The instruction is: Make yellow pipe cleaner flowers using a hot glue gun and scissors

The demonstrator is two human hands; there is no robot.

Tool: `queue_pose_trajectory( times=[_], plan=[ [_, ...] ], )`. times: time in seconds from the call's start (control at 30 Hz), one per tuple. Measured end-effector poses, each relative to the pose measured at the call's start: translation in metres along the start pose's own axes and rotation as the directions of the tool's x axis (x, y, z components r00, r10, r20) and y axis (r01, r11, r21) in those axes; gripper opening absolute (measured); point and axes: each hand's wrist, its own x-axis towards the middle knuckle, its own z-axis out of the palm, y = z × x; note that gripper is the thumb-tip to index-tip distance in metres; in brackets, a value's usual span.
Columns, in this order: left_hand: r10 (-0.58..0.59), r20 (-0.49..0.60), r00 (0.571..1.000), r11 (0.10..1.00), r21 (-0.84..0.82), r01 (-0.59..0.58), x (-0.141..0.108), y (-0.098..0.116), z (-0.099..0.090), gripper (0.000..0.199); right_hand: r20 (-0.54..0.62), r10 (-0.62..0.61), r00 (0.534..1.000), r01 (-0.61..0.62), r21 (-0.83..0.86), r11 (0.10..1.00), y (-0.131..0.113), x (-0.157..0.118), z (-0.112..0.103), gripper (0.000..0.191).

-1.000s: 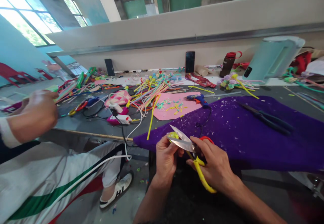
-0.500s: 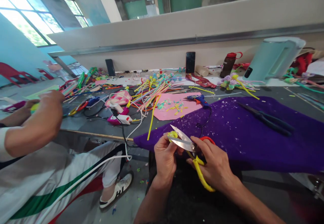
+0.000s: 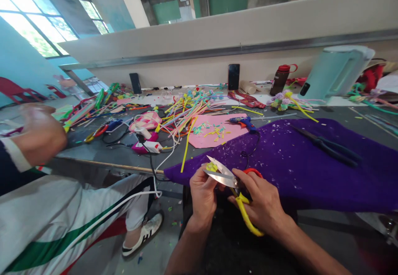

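My left hand [image 3: 202, 192] pinches a small yellow fuzzy piece [image 3: 212, 167], perhaps of pipe cleaner, at the table's near edge. In my right hand [image 3: 263, 198] are scissors [image 3: 224, 176] with one red and one yellow handle. The blades are parted and point left, around or against the yellow piece; whether they touch it I cannot tell. Beneath and beyond my hands spreads a purple cloth [image 3: 280, 155] dotted with pale bits. A pink sheet [image 3: 199, 141] behind it carries small yellow and teal cuttings.
A blue glue gun [image 3: 244, 121] lies on the pink sheet's right edge, and dark pliers [image 3: 326, 146] on the cloth. Colourful strips [image 3: 186, 115] heap behind. A co-worker's hand [image 3: 43, 134] moves at left. A white cable [image 3: 169, 153] hangs over the table edge. A kettle [image 3: 337, 74] stands at right.
The scissors and my right hand have shifted very slightly left, blades still parted at the yellow piece. The co-worker's arm at left has moved further left and is blurred.
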Motion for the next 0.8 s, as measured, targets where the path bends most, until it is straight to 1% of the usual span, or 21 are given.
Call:
queue_pose_trajectory(
  times=[0.23,0.4,0.8],
  plan=[
    [-0.003,0.026,1.000,0.999,-0.052,0.004,-0.0009,0.0021,0.0006,0.014,-0.003,-0.013,1.000,0.013,-0.004,1.000,-0.0002,-0.0001,0.0000,0.056],
    [0.016,0.059,0.998,0.996,-0.089,-0.011,-0.0016,0.0035,0.0015,0.015,-0.021,-0.036,0.999,0.037,0.011,0.999,0.0002,-0.0002,0.0001,0.057],
    [0.004,0.045,0.999,0.998,-0.060,-0.001,-0.0022,0.0026,0.0007,0.011,-0.026,-0.063,0.998,0.064,0.019,0.998,0.0040,-0.0008,0.0036,0.056]
  ],
)
